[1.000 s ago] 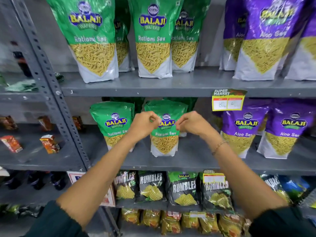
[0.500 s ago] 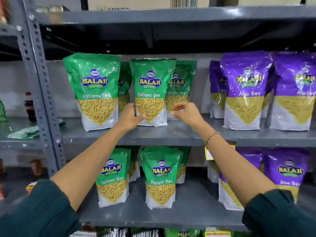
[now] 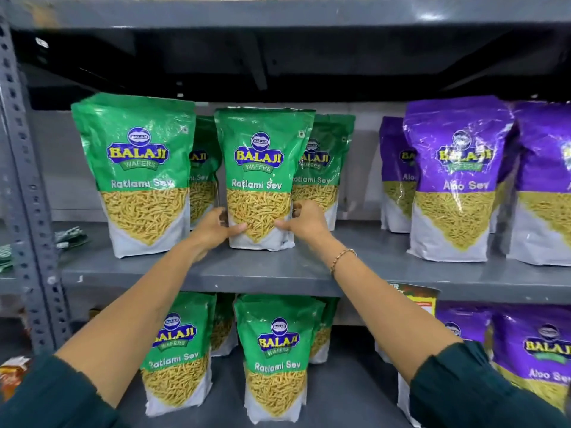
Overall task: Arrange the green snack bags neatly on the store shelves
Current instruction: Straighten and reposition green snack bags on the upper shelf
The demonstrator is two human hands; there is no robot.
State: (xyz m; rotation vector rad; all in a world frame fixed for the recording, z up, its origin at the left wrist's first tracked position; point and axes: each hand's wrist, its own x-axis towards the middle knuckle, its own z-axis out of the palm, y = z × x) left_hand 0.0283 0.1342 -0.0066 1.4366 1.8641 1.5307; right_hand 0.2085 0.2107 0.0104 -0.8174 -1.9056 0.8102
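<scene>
Green Balaji Ratlami Sev bags stand upright on a grey metal shelf (image 3: 247,273). The middle green bag (image 3: 261,168) is gripped at its lower corners: my left hand (image 3: 216,230) holds its left bottom edge, my right hand (image 3: 304,222) its right bottom edge. Another green bag (image 3: 136,168) stands to its left, and two more (image 3: 327,162) show partly behind. On the shelf below stand further green bags (image 3: 276,356), (image 3: 179,359), with others behind them.
Purple Aloo Sev bags (image 3: 454,177) fill the right side of both shelves. A perforated grey upright (image 3: 24,193) bounds the left. The shelf above (image 3: 278,10) overhangs the bag tops. A price tag (image 3: 423,299) hangs on the shelf edge.
My view and both hands rose from the lower shelf's green bag to the upper shelf. My hands have closed on the bottom corners of the middle green bag there.
</scene>
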